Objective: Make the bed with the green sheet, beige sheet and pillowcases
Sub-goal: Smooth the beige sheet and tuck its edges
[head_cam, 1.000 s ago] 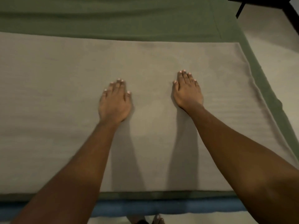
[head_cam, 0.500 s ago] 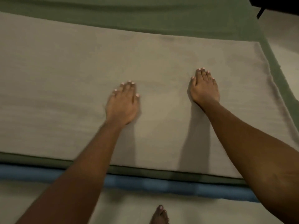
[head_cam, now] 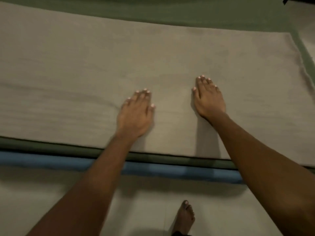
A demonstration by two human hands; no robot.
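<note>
Pale floor (head_cam: 51,193) is seen below a low bed (head_cam: 170,169), whose blue side runs along the near edge. A green sheet (head_cam: 170,12) is spread over it and shows as a band along the far side, down the right edge and as a thin strip along the near edge. Over it a beige sheet (head_cam: 85,57) is laid flat, its near hem set just inside the bed's near edge and its far right corner stopped short of the bed's right edge.

Both hands are placed palm down on the beige sheet, close to the near edge. The left hand (head_cam: 135,114) is flat, with fingers straight and held close together. The right hand (head_cam: 208,97) lies a little farther in, likewise flat with fingers together. Nothing is pinched or gripped by either. Faint ripples (head_cam: 76,99) are seen in the cloth to the left of the left hand. A bare foot (head_cam: 185,217) is planted on the floor beside the bed. No pillowcases are shown.

The beige sheet is judged to be light, soft and limp, easily creased, and likely to slide over the green sheet beneath when pushed. Smoothing is best done with flat palms swept outward toward the ripples. For any shifting or squaring, hold is best taken at the near hem or at a corner, pinched between thumb and fingers, so that the middle is not bunched.
</note>
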